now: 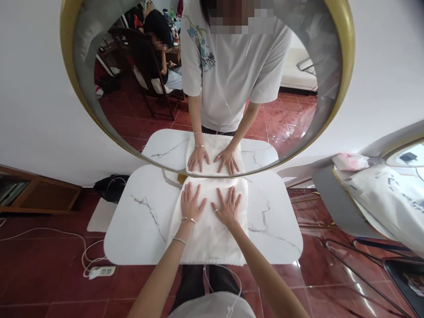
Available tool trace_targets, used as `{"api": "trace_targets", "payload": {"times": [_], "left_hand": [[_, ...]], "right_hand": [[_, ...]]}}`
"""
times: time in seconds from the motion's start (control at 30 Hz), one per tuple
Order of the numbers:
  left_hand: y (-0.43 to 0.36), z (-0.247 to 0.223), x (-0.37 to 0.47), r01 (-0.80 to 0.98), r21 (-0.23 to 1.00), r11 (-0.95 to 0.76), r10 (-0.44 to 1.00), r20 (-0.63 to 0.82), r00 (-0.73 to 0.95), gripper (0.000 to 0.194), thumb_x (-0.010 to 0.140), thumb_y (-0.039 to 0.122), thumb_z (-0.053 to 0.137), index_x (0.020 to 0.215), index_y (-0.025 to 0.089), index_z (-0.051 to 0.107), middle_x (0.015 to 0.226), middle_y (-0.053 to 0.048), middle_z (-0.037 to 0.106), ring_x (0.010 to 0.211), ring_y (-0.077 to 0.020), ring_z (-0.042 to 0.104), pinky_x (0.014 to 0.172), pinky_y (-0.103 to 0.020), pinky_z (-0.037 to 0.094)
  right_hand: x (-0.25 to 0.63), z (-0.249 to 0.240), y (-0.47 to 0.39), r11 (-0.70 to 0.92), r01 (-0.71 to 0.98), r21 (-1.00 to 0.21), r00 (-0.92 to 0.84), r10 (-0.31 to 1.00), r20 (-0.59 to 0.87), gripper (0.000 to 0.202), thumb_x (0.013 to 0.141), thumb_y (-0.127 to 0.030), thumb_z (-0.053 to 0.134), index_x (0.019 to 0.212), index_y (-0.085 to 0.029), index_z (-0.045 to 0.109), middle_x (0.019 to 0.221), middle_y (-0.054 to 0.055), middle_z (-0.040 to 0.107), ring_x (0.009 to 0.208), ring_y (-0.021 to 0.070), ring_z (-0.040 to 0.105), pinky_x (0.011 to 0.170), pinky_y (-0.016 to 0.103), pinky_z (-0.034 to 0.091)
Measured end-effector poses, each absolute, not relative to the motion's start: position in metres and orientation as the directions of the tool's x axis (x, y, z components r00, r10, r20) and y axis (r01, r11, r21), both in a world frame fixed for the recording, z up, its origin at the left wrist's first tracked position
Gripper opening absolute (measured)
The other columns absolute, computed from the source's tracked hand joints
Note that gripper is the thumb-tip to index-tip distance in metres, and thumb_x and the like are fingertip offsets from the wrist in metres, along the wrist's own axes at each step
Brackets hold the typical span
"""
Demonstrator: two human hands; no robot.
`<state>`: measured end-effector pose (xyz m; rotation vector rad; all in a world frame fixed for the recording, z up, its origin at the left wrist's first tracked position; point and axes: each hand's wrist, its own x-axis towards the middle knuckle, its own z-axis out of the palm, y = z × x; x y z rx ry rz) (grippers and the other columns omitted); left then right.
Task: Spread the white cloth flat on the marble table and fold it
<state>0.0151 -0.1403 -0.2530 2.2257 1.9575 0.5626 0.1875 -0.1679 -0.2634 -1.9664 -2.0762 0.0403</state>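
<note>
A cream-white cloth (212, 240), towel-like with a scalloped edge, lies spread over the middle of a white marble-patterned table (132, 229). On its far left part my left hand (192, 204) rests palm down, fingers stretched out, with bracelets at the wrist. My right hand (228, 206) lies flat on the far right part, fingers spread, a ring on one finger. Neither hand grips anything. Both palms and the cloth beneath them are hidden from above.
A large round gold-framed mirror (347, 48) stands behind the table and reflects me and a seated person. To the right, a second table (326, 181) carries a white bag (384, 198). A black bag (111, 187) and a power strip (102, 271) with cables are at the left.
</note>
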Motion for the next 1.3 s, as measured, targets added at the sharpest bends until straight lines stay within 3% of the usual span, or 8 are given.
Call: {"api": "trace_targets", "payload": {"times": [0.33,0.43,0.53,0.73,0.83,1.0,1.13,1.3], "left_hand": [[-0.141,-0.25,-0.078,0.958,0.285,-0.006,0.982,0.185,-0.049,0.065,0.091,0.047,0.049,0.147,0.017,0.038,0.16,-0.017,0.017,0.148,-0.0356,0.012,0.115,-0.057,0.021],[-0.14,-0.25,-0.063,0.944,0.298,-0.143,0.983,0.15,0.101,0.049,0.096,0.03,0.038,0.144,0.02,0.044,0.159,-0.015,0.023,0.148,-0.0307,0.016,0.116,-0.056,0.021],[-0.139,-0.251,-0.02,0.904,0.33,-0.273,0.962,0.094,0.257,0.049,0.095,0.017,0.032,0.14,0.024,0.049,0.156,-0.011,0.031,0.147,-0.0261,0.021,0.118,-0.054,0.019],[-0.184,-0.247,0.06,0.863,0.369,-0.344,0.935,0.054,0.35,0.057,0.094,0.037,0.044,0.147,0.018,0.036,0.159,-0.017,0.019,0.148,-0.0335,0.012,0.117,-0.061,0.011],[-0.222,-0.246,0.061,0.825,0.375,-0.424,0.9,0.068,0.431,0.067,0.09,0.052,0.05,0.149,0.026,0.032,0.161,-0.014,0.015,0.148,-0.0357,0.01,0.115,-0.066,0.007],[-0.237,-0.244,0.023,0.8,0.371,-0.472,0.875,0.09,0.475,0.065,0.089,0.055,0.051,0.148,0.033,0.035,0.161,-0.008,0.019,0.148,-0.0326,0.015,0.117,-0.062,0.004],[-0.221,-0.244,-0.018,0.824,0.354,-0.443,0.892,0.083,0.444,0.062,0.089,0.054,0.052,0.146,0.034,0.038,0.16,-0.007,0.021,0.147,-0.0308,0.018,0.118,-0.059,0.004],[-0.207,-0.244,-0.077,0.883,0.326,-0.338,0.94,0.069,0.334,0.062,0.088,0.055,0.051,0.146,0.033,0.039,0.161,-0.007,0.018,0.148,-0.0311,0.017,0.118,-0.059,0.005]], "right_hand": [[0.102,-0.253,-0.143,0.28,0.915,-0.292,-0.244,0.957,0.155,0.064,0.095,-0.051,0.041,0.152,-0.027,0.026,0.162,0.014,0.01,0.149,0.0339,0.004,0.112,0.066,0.004],[0.119,-0.253,-0.144,0.276,0.918,-0.286,-0.248,0.96,0.129,0.06,0.097,-0.05,0.037,0.151,-0.027,0.029,0.161,0.01,0.015,0.149,0.0274,0.009,0.115,0.06,0.005],[0.158,-0.254,-0.149,0.235,0.938,-0.254,-0.213,0.971,0.109,0.058,0.097,-0.05,0.036,0.151,-0.028,0.029,0.161,0.008,0.016,0.149,0.0248,0.011,0.116,0.057,0.006],[0.24,-0.257,-0.174,0.101,0.978,-0.184,-0.085,0.992,0.09,0.059,0.096,-0.052,0.039,0.149,-0.027,0.034,0.161,0.009,0.018,0.148,0.0255,0.015,0.118,0.05,0.014],[0.25,-0.259,-0.191,0.046,0.983,-0.176,-0.026,0.993,0.113,0.059,0.097,-0.051,0.038,0.149,-0.023,0.036,0.16,0.012,0.021,0.148,0.0259,0.017,0.118,0.049,0.015],[0.218,-0.26,-0.207,0.021,0.975,-0.22,0.018,0.985,0.171,0.058,0.097,-0.047,0.038,0.149,-0.022,0.034,0.159,0.012,0.024,0.147,0.0282,0.015,0.116,0.054,0.018],[0.175,-0.256,-0.193,0.085,0.962,-0.258,-0.032,0.979,0.202,0.055,0.097,-0.045,0.039,0.145,-0.019,0.04,0.155,0.013,0.032,0.145,0.0262,0.021,0.116,0.051,0.023],[0.111,-0.248,-0.154,0.243,0.939,-0.243,-0.187,0.955,0.229,0.058,0.098,-0.044,0.036,0.145,-0.011,0.039,0.157,0.014,0.028,0.149,0.0251,0.012,0.12,0.048,0.013]]}}
